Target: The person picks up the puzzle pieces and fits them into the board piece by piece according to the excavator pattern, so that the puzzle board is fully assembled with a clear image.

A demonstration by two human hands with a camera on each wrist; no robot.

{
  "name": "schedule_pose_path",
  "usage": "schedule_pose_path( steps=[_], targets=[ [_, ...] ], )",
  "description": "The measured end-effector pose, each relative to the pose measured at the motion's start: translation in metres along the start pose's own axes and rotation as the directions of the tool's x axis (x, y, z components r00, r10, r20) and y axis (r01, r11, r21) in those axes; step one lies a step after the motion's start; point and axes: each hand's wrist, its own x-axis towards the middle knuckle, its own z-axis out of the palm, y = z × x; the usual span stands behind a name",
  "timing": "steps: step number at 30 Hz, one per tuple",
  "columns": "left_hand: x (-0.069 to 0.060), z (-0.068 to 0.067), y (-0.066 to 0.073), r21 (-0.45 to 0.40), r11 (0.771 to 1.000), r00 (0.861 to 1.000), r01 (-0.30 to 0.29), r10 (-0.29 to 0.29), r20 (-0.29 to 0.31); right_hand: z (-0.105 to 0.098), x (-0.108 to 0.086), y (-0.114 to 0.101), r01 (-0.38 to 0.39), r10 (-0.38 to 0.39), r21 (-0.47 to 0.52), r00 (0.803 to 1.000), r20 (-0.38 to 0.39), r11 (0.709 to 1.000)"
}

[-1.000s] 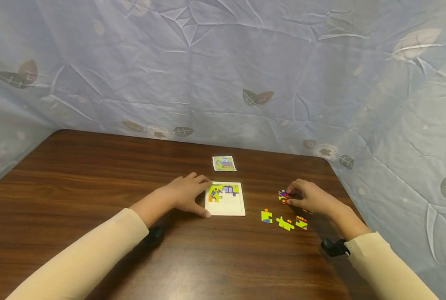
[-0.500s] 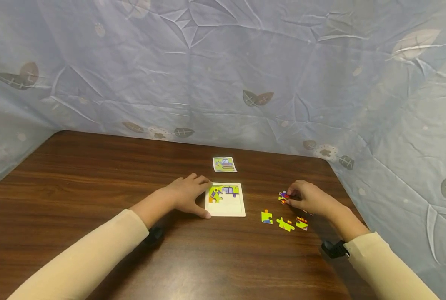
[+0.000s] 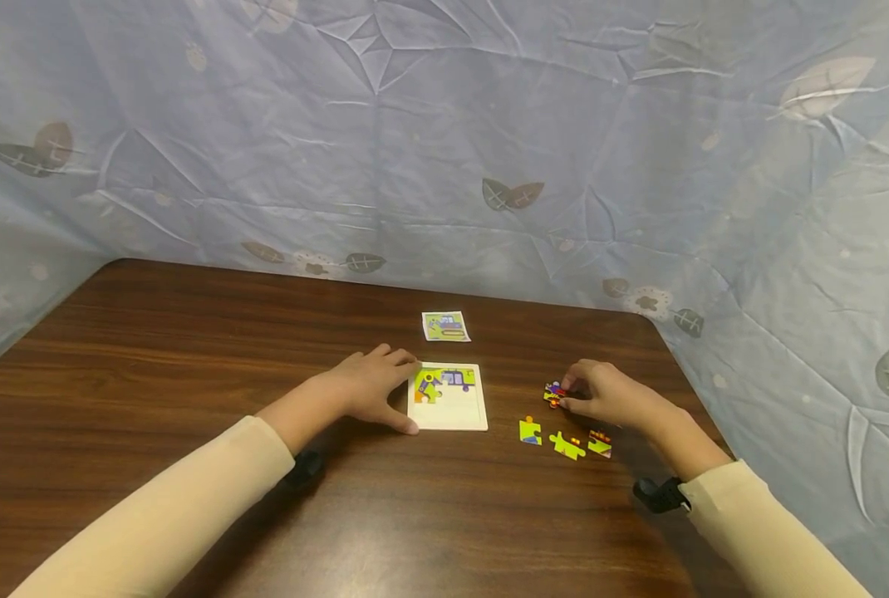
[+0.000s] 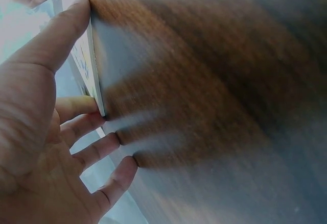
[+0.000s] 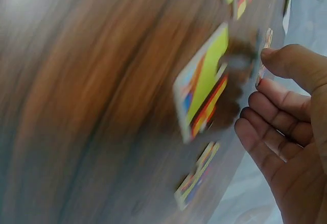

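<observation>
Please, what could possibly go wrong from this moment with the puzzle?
The right hand pinches a puzzle piece by one side, so it might slip.
Loose pieces lie near that hand, which could nudge them.
The left hand touches the edge of the white tray; a push might shift it.

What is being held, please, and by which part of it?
The right hand pinches a puzzle piece by its right side; the left hand touches the puzzle board at its left edge.
</observation>
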Motion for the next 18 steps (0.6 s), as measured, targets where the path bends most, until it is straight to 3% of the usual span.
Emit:
schedule_pose_path(
  steps=[10,18],
  targets=[
    [0.0,0.001,-0.001,-0.004,1.0,1.0,-0.001,0.001,0.0,0.003,0.019,-0.038,0.097,-0.099,-0.043,0.994,-0.036,0.994],
    [0.0,0.001,-0.001,-0.009,1.0,1.0,0.001,-0.001,0.009,0.01,0.037,-0.066,0.139,-0.138,-0.037,0.99,0.021,0.99]
  ],
)
